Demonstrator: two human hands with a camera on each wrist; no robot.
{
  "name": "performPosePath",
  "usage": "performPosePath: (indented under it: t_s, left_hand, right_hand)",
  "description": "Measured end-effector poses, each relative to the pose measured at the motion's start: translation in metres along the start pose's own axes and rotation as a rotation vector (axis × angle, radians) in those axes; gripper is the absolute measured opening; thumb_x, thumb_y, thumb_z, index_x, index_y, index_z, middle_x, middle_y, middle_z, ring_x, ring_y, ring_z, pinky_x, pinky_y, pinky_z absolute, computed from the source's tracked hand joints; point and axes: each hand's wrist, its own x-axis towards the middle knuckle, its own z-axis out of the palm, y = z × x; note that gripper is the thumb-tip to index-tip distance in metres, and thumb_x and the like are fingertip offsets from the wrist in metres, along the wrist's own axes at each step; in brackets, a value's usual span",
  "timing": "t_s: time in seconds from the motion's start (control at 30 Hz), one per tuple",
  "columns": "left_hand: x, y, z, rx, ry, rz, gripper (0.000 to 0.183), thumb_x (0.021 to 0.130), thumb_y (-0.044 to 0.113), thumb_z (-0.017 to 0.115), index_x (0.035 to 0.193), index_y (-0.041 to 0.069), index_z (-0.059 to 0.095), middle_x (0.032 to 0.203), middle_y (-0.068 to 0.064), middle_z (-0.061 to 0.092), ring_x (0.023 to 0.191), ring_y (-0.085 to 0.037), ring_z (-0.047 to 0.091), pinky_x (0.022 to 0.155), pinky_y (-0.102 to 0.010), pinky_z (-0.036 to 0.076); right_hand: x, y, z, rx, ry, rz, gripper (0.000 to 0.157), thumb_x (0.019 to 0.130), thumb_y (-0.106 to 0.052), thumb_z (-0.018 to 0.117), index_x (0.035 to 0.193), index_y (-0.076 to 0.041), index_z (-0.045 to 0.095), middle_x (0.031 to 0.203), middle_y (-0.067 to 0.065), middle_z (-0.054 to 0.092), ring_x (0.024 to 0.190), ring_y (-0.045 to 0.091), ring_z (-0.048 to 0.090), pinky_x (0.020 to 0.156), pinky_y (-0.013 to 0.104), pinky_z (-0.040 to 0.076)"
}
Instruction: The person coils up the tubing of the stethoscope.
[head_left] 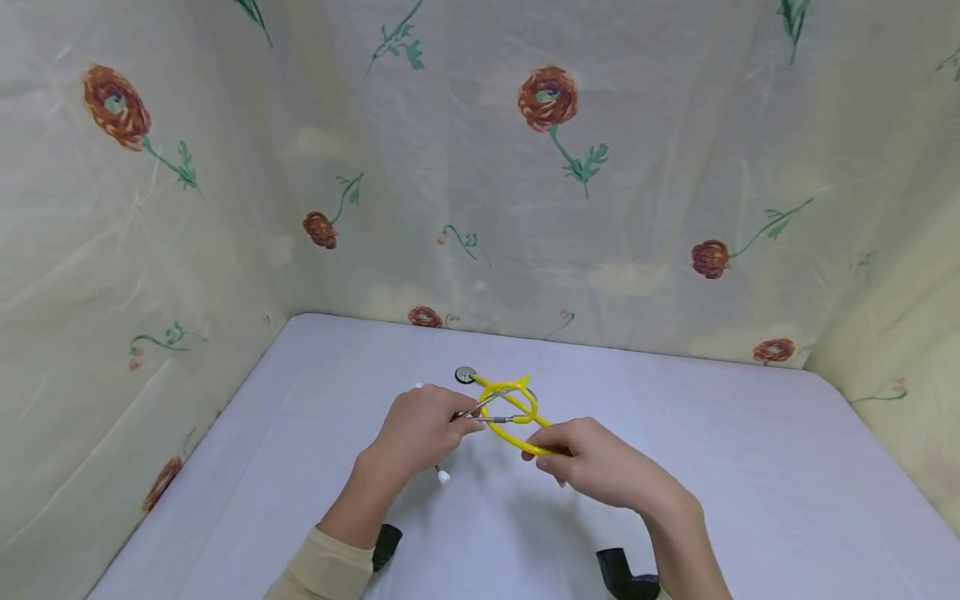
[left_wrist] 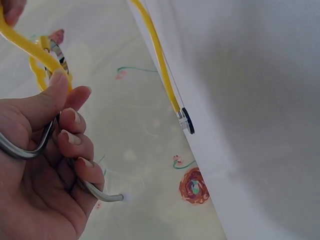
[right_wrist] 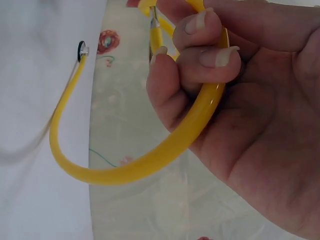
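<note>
Flowered cloth [head_left: 660, 158] takes up the back and both flanks, and below it here's the white-covered tabletop [head_left: 300, 425]. Front and centre, held up over the middle of it: the stethoscope [head_left: 522, 418]! Its yellow tubing [right_wrist: 172, 145] makes a small ring at the metal and crosses it in the head view; whether it runs fully round, I can't call from here. The rest sweeps out in a wide bend.

To the hands, and they're apart, both busy. The left hand [head_left: 420, 429] is clamped on the metal ear tubes [left_wrist: 92, 189], fingers folded round them, thumb tip right up against the yellow. The right hand [head_left: 592, 458] grips the tubing, fingers curled over it. Looks like a bending job, left as anchor, right as shaper. Best play, I'd say: steady metal, a round easy curve, short gentle pulls, because hose this thick would probably spring open or kink if yanked. That left thumb is nicely placed to pin the crossing.

Out beyond the hands, the round chestpiece [head_left: 465, 375] sits at the tubing's end, gripped by neither; give it slack so its weight doesn't drag the ring. And the little one, a white ear tip [head_left: 443, 477], pokes out below the left hand, best left clear of the tubing.
</note>
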Motion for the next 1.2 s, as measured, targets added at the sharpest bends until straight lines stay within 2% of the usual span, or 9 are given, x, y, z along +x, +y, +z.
performPosePath:
  t_s: [0.17,0.4,0.53,0.77,0.93,1.2]
  left_hand:
    - [0.001,0.003,0.004,-0.006,-0.039,0.025,0.008,0.09,0.034,0.073,0.093,0.027,0.076,0.069,0.017,0.061,0.062,-0.006,0.05,0.057,-0.023,0.038]
    - [-0.001,0.01,0.009,-0.006,-0.072,0.063,0.009,0.09,0.035,0.073,0.096,0.029,0.076,0.071,0.019,0.064,0.062,-0.005,0.05,0.057,-0.022,0.039]
    - [0.0,0.014,0.011,0.008,-0.095,0.07,0.012,0.09,0.035,0.073,0.099,0.029,0.077,0.076,0.019,0.067,0.062,-0.004,0.051,0.058,-0.022,0.039]
    - [-0.001,0.018,0.014,-0.001,-0.083,0.105,0.01,0.089,0.035,0.073,0.095,0.027,0.076,0.073,0.019,0.066,0.059,-0.004,0.049,0.056,-0.021,0.038]
    - [-0.002,0.022,0.012,-0.035,-0.102,0.117,0.014,0.09,0.035,0.073,0.1,0.026,0.077,0.079,0.019,0.069,0.059,-0.003,0.049,0.055,-0.02,0.038]
    - [-0.003,0.028,0.007,-0.061,-0.164,0.182,0.02,0.091,0.037,0.071,0.108,0.027,0.076,0.083,0.02,0.07,0.061,-0.003,0.049,0.058,-0.019,0.039]
  right_hand:
    - [-0.002,-0.001,-0.003,-0.008,0.057,0.0,0.013,0.095,-0.011,0.061,0.096,-0.015,0.074,0.073,-0.002,0.06,0.064,0.013,0.051,0.057,0.026,0.043]
    - [-0.005,0.0,-0.006,-0.004,0.165,-0.037,0.011,0.093,-0.014,0.066,0.085,-0.018,0.072,0.067,-0.002,0.053,0.058,0.009,0.043,0.053,0.024,0.038]
    - [-0.005,0.0,-0.006,0.005,0.194,-0.055,0.011,0.093,-0.016,0.067,0.083,-0.019,0.072,0.066,-0.004,0.05,0.057,0.008,0.042,0.052,0.024,0.037]
    - [-0.004,-0.002,-0.007,0.023,0.22,-0.062,0.009,0.093,-0.014,0.067,0.089,-0.016,0.075,0.074,-0.002,0.062,0.061,0.01,0.045,0.056,0.024,0.041]
    - [-0.006,-0.003,-0.01,0.038,0.253,-0.049,0.01,0.094,-0.013,0.066,0.093,-0.013,0.076,0.087,0.001,0.071,0.072,0.015,0.056,0.065,0.027,0.048]
    - [-0.012,0.003,-0.016,0.013,0.37,-0.036,0.009,0.092,-0.011,0.069,0.089,-0.017,0.076,0.083,-0.003,0.071,0.075,0.017,0.059,0.068,0.028,0.049]
